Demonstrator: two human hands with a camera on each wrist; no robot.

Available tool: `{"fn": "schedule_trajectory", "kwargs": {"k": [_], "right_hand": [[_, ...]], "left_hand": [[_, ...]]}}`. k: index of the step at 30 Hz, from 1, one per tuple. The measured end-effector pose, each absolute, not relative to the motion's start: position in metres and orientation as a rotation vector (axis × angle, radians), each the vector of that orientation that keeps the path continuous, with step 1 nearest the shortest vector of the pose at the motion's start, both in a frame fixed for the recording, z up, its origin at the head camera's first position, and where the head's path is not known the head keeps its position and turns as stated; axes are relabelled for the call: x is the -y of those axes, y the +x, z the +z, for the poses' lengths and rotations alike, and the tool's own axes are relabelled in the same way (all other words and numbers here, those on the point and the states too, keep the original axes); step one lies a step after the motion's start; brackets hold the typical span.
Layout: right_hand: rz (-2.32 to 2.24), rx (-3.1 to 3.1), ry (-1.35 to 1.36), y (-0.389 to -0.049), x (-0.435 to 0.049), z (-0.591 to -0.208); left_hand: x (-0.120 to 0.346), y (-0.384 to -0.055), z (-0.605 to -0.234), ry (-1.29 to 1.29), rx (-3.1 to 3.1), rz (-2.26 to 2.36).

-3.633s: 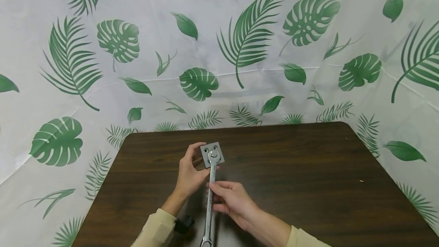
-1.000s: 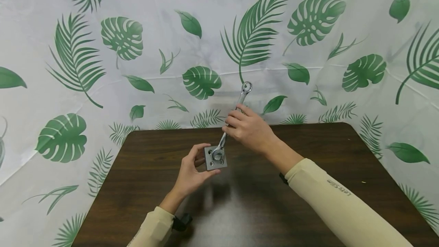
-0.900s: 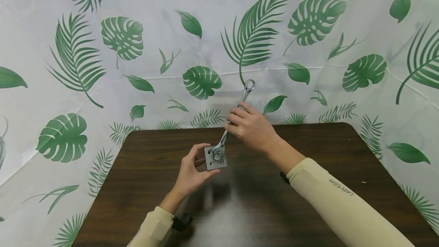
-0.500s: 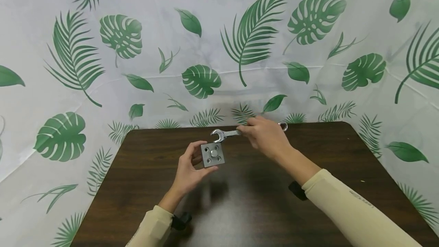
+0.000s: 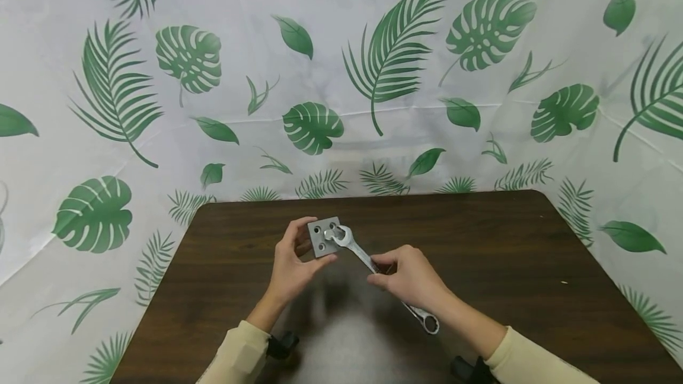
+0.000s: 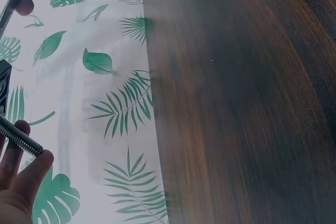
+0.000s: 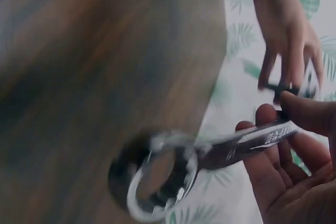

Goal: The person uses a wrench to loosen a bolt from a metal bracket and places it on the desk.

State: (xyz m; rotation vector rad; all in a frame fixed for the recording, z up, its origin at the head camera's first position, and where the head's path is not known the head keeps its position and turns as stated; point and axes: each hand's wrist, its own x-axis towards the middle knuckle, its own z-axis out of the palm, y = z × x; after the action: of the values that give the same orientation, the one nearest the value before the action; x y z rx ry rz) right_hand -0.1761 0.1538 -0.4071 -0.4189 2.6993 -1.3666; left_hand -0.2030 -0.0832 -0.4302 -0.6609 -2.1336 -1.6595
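My left hand (image 5: 290, 268) grips a grey square metal plate (image 5: 320, 239) by its edges, up over the table, with holes near its corners. A bolt head (image 5: 328, 234) stands out at the plate's middle; the bolt's threaded shank (image 6: 22, 139) sticks out behind, beside my left fingers in the left wrist view. My right hand (image 5: 413, 277) holds a chrome combination wrench (image 5: 360, 255) by its shaft, thumb and fingers pinching it. The wrench's open end overlaps the bolt head's right side. Its ring end (image 7: 165, 177) points down and right, below my right wrist.
A dark wood-grain table (image 5: 491, 265) lies beneath both hands. Behind it hangs a white cloth (image 5: 341, 64) printed with green leaves. A small pale speck (image 5: 564, 282) lies on the table at the right. Black wrist straps (image 5: 283, 345) sit under the sleeves.
The wrench, on the bolt head with its ring end toward the back, came off, swung clockwise and returned at the bolt head from the lower right. The left hand keeps the plate, nearly still.
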Motion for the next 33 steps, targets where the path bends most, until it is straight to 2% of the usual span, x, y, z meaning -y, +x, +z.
{"fn": "schedule_trajectory", "kwargs": {"k": [7, 16, 33], "right_hand": [[-1.741, -2.359, -0.288, -0.158, -0.134, -0.419], [-1.988, -2.118, -0.18, -0.146, -0.113, -0.431], [-2.015, -2.092, -0.167, -0.14, -0.097, -0.428]], "left_hand": [[0.082, -0.202, -0.43, -0.624, 2.117, -1.659], [0.08, -0.205, -0.431, -0.646, 2.057, -1.662], [0.081, -0.207, -0.434, -0.646, 2.005, -1.673]]}}
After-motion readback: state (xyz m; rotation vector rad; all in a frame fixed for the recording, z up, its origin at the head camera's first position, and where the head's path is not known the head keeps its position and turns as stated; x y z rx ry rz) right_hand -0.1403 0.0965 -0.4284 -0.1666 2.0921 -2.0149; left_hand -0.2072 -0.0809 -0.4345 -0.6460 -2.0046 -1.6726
